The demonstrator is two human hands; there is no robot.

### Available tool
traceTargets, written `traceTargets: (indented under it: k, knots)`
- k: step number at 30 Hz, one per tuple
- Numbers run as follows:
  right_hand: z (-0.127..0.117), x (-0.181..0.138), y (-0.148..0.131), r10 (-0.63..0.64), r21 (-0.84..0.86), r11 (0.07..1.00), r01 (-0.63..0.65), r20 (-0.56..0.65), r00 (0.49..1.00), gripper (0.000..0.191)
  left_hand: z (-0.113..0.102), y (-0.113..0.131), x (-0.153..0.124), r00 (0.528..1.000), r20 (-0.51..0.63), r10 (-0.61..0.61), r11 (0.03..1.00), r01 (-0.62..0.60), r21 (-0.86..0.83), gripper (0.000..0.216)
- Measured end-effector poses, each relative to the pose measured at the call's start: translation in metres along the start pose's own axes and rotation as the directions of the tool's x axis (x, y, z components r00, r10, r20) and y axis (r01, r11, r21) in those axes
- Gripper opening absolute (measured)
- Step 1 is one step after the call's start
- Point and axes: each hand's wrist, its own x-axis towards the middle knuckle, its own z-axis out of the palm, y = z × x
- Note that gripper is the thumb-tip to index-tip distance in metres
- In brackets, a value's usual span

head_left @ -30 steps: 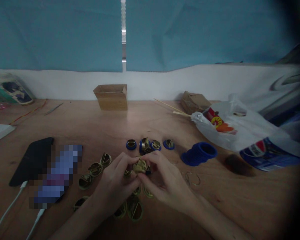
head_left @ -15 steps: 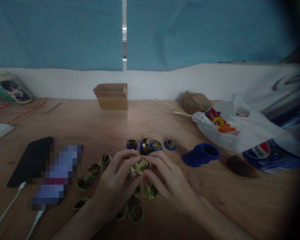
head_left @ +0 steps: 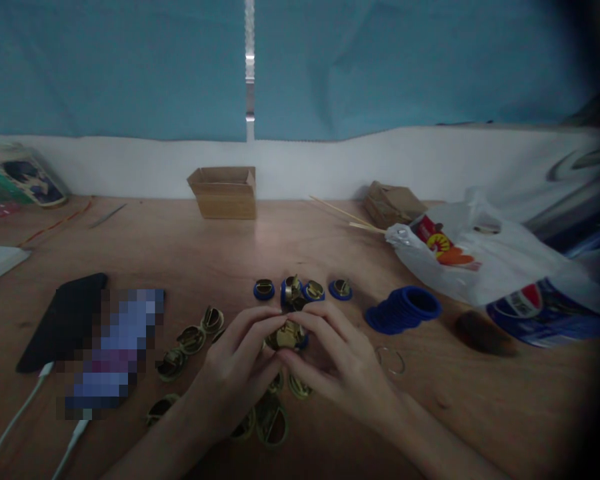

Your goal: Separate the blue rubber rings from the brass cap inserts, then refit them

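In the head view my left hand (head_left: 237, 363) and my right hand (head_left: 343, 363) meet in the middle. The fingertips of both close around a round brass-coloured metal piece (head_left: 286, 335), with a bit of blue showing at its right edge. Fingers hide part of it. Just beyond stand several similar brass pieces with blue rings (head_left: 313, 291). More brass pieces without visible blue (head_left: 271, 419) lie under my hands and to the left (head_left: 190, 339). A stack of blue rings (head_left: 403, 310) rests on its side to the right of my right hand.
A thin wire-like loop (head_left: 391, 360) lies by my right forearm. Farther right are a white plastic bag (head_left: 460, 267), a Pepsi-labelled item (head_left: 535, 310) and a dark brown object (head_left: 486, 333). A cardboard box (head_left: 226, 200) stands at the back; a phone (head_left: 115, 353) and black slab (head_left: 63, 323) lie left.
The brass piece between my fingertips has turned a little, and blue now shows at its edge. Both hands have shifted slightly and stay together.
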Motion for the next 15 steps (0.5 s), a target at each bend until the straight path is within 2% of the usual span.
traceTargets:
  k: [4, 7, 15]
  knots:
    - [-0.0002, -0.0014, 0.0012, -0.01, -0.016, 1.0, 0.011, 0.012, 1.0, 0.034, -0.0008, 0.0008, 0.002, 1.0, -0.014, 0.012, 1.0, -0.013, -0.01, 0.038]
    - [0.0007, -0.0016, 0.0029, -0.001, -0.004, 1.0, 0.001, 0.033, 0.999, 0.027, -0.0004, 0.0009, 0.0025, 1.0, -0.021, 0.017, 1.0, -0.017, -0.007, 0.038]
    - [0.0017, -0.0003, 0.0046, 0.034, 0.032, 0.999, -0.033, -0.04, 0.999, 0.015, 0.0023, -0.0007, 0.0011, 0.999, -0.037, 0.02, 1.0, -0.019, 0.024, 0.036]
